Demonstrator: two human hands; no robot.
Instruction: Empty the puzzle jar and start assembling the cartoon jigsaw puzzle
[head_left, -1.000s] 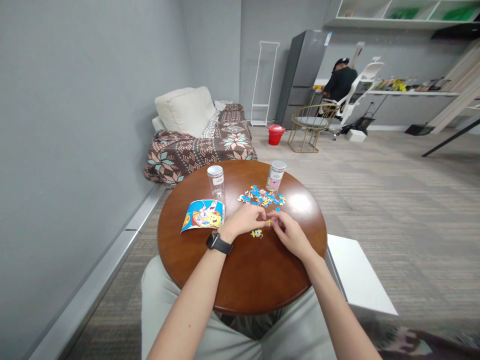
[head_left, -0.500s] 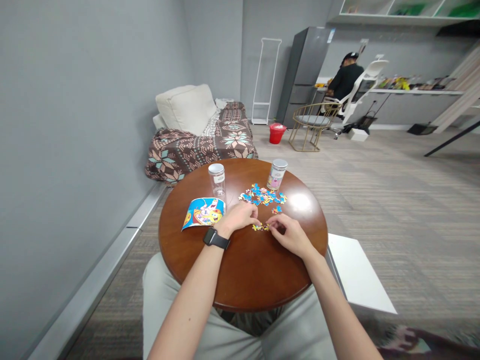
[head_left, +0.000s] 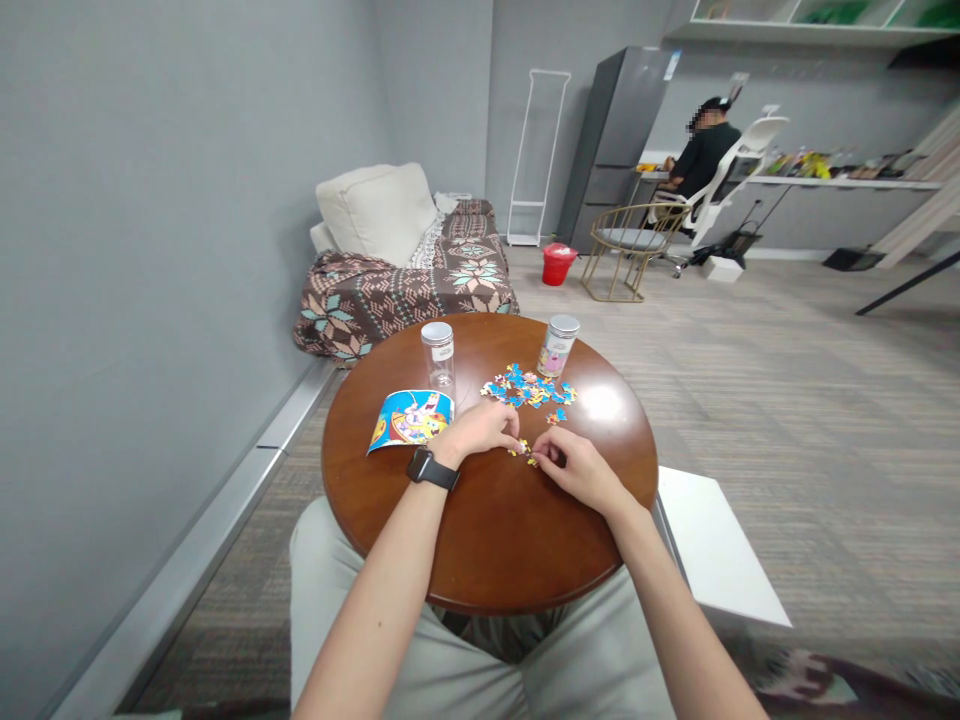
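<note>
On the round brown table (head_left: 480,540), yellowish jigsaw puzzle pieces (head_left: 523,450) lie between my two hands. My left hand (head_left: 484,428), a black watch on its wrist, has curled fingers at the left side of these pieces. From the right, my right hand (head_left: 576,465) pinches a small yellow puzzle piece (head_left: 532,460) between thumb and fingertips. Just beyond the hands spreads a heap of mostly blue puzzle pieces (head_left: 529,387), with a small cluster (head_left: 556,417) nearer to my right hand. Left of my left hand lies a curved cartoon picture sheet (head_left: 409,418).
A clear jar (head_left: 440,360) with a silver lid stands behind the picture sheet. Another lidded jar (head_left: 558,347) with a cartoon label is behind the heap. A sofa (head_left: 405,290) is past the table. A person (head_left: 705,150) sits at the far counter.
My hands have come slightly closer together over the small yellow pieces, and the right fingertips have shifted a little. The view has moved slightly; the jars, sheet and heap stay in place.
</note>
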